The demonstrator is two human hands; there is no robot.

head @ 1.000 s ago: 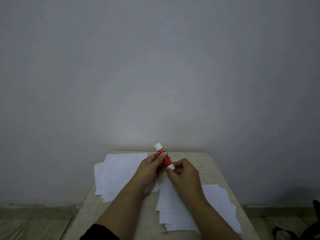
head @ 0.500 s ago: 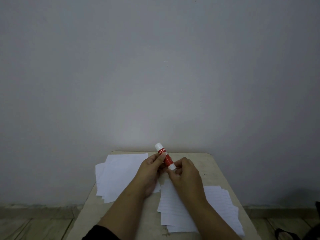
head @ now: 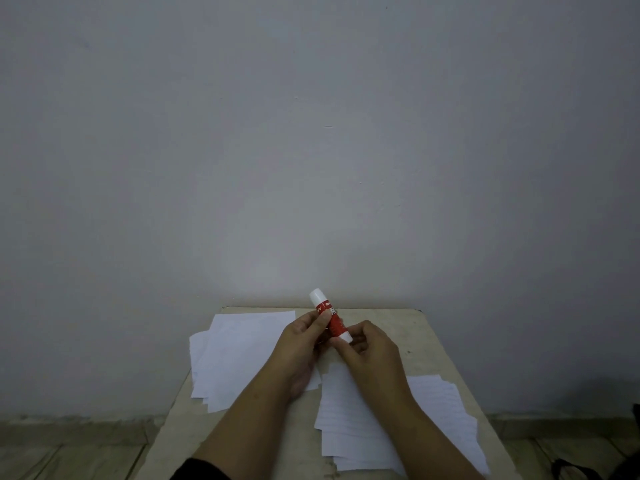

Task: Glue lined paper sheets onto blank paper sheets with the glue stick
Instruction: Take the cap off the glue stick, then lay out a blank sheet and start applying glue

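Over the last second the arrangement is almost unchanged. The glue stick (head: 330, 317) remains raised above the middle of the tabletop (head: 391, 327), tilted with its white end toward the far edge and its other white end down toward the person. The small shift of everything in the head view looks like camera movement rather than hand travel.

Left hand (head: 300, 344): thumb and fingers are curled round the red barrel and grip it at mid-length.

Right hand (head: 370, 353): fingertips pinch the near white end of the stick. Whether this end is the cap or the twist knob cannot be told from the view. No gap has opened between this end and the barrel, so the stick is judged not yet opened or advanced.

Paper positions:
- The blank paper sheets (head: 239, 355) lie in a loose stack at the far left corner of the tabletop, partly under the left wrist.
- The lined paper sheets (head: 363, 420) lie in a fanned stack toward the near right edge, partly under the right forearm.
- The two stacks sit just beside each other; no sheet is lifted or separated.

Consequence for the task: the work stands at preparation of the stick. No glue is visible on any sheet, and every pairing of lined onto blank is judged to be outstanding.
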